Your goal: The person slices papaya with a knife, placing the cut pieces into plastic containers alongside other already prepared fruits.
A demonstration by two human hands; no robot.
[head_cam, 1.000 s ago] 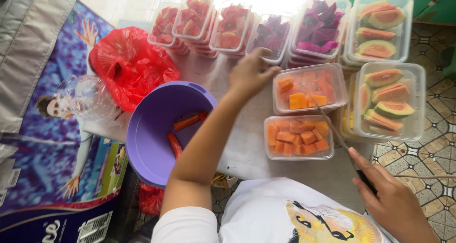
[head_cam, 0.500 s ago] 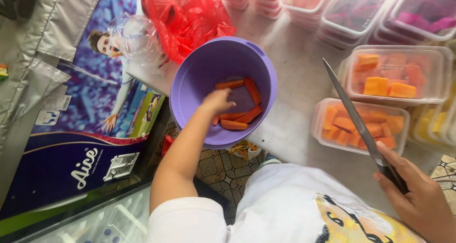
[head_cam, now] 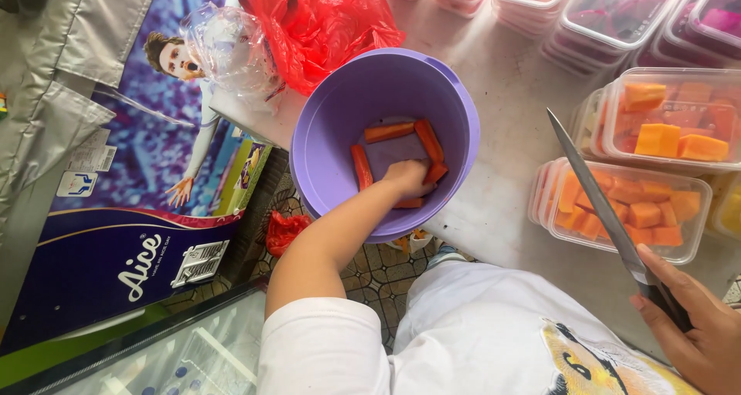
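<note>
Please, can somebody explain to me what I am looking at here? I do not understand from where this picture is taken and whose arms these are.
There is no machine here. A person wears a camera on the head, so you look down along that person's own arms and white shirt.

The left hand reaches into a round purple plastic tub and touches the orange fruit strips that lie on its bottom. The right hand grips the dark handle of a long steel knife, with the blade pointing away over the pale table.

On that table stand clear plastic boxes of orange fruit cubes, with more stacked boxes of cut fruit behind. Next to the tub lie a crumpled red plastic bag and a clear plastic bag.
</note>
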